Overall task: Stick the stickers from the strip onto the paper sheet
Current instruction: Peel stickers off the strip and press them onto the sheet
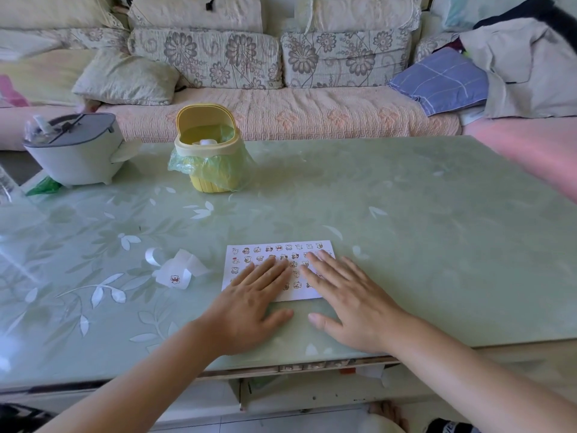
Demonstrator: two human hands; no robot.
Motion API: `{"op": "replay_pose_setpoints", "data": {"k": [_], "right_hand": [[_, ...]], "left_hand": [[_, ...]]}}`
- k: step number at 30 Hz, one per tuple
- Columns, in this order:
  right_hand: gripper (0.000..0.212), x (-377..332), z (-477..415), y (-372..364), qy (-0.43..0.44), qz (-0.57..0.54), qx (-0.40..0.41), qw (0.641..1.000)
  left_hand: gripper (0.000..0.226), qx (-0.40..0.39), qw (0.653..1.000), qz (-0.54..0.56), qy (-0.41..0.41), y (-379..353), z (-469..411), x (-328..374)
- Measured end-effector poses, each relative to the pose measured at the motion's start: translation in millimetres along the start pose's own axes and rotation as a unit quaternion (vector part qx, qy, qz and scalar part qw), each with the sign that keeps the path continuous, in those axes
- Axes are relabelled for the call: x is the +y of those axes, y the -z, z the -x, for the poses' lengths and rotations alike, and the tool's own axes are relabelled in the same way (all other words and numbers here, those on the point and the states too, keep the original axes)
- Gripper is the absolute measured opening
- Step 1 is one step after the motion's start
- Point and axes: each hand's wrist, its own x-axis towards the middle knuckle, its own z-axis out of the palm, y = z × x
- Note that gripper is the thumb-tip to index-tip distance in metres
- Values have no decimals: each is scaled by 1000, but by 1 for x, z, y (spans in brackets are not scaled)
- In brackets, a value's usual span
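Note:
A white paper sheet lies on the green table, covered with several rows of small cartoon stickers. My left hand lies flat on the sheet's lower left part, fingers straight. My right hand lies flat on its lower right part, fingers spread and straight. Both palms hang over the sheet's near edge onto the table. Left of the sheet lies the curled white sticker strip, with one bear sticker showing on it. Neither hand touches the strip.
A small yellow bin lined with a green bag stands at the back of the table. A grey lidded container stands at the back left. A sofa with cushions and clothes runs behind the table.

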Motion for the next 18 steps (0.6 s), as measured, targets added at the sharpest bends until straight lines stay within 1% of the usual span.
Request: {"op": "replay_pose_setpoints", "data": {"k": [4, 8, 11, 13, 15, 16, 18], "right_hand": [[85, 0, -1, -2, 5, -12, -55, 998], [102, 10, 0, 0, -64, 7, -59, 996], [113, 14, -1, 1, -90, 14, -64, 994], [112, 9, -4, 4, -99, 11, -64, 993], [109, 2, -10, 10, -104, 10, -45, 993], [105, -2, -14, 14, -104, 7, -34, 994], [82, -10, -24, 22, -92, 0, -1, 996]], "left_hand": [[78, -23, 1000, -17, 1, 3, 0, 0], [83, -25, 999, -23, 33, 4, 4, -6], [85, -27, 998, -28, 48, 5, 6, -13], [86, -27, 998, -13, 48, 6, 7, -15], [85, -6, 999, 17, 46, 9, 8, -14], [83, 18, 998, 35, 46, 11, 9, -13], [73, 92, 993, 62, 42, 18, 10, -12]]}}
